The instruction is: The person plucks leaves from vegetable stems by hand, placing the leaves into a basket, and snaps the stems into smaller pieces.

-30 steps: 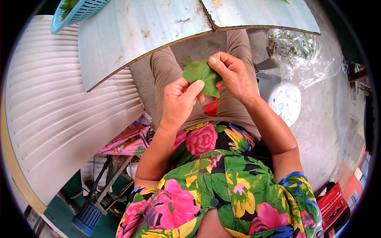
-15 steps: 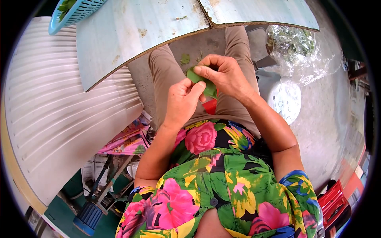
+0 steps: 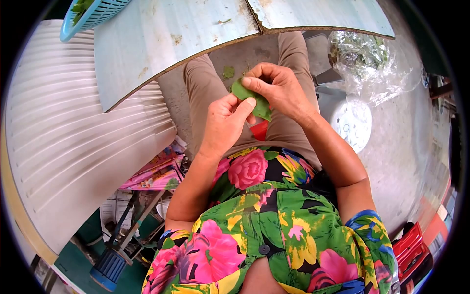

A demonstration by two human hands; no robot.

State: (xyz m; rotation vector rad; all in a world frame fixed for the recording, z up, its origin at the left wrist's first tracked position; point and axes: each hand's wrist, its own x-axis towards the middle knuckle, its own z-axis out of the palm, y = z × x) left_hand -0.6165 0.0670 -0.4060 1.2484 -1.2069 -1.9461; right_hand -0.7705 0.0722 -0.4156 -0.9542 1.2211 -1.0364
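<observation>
A green leaf [image 3: 259, 106] is held between both hands above my lap. My left hand [image 3: 226, 122] pinches its near side between thumb and fingers. At the far end, my right hand [image 3: 280, 90] grips the leaf with thumb and forefinger, the other fingers curled. A thin stem end shows just beyond the right fingertips. Part of the leaf is hidden behind the fingers. Below it, something red [image 3: 259, 130] lies between my thighs. On the floor past my hands lies a loose piece of green leaf [image 3: 228, 72].
A worn pale-blue tabletop [image 3: 171, 44] with a seam stands in front, bearing a small scrap [image 3: 224, 21]. A blue basket [image 3: 93, 19] with greens is at upper left. Right of my legs are a clear plastic bag [image 3: 377, 63] of greens and a white stool [image 3: 351, 125]. A ridged panel [image 3: 78, 127] is left.
My right hand has shifted slightly upward at the leaf's far end. More of the leaf's surface now shows between the hands. My left hand stays almost in place.
</observation>
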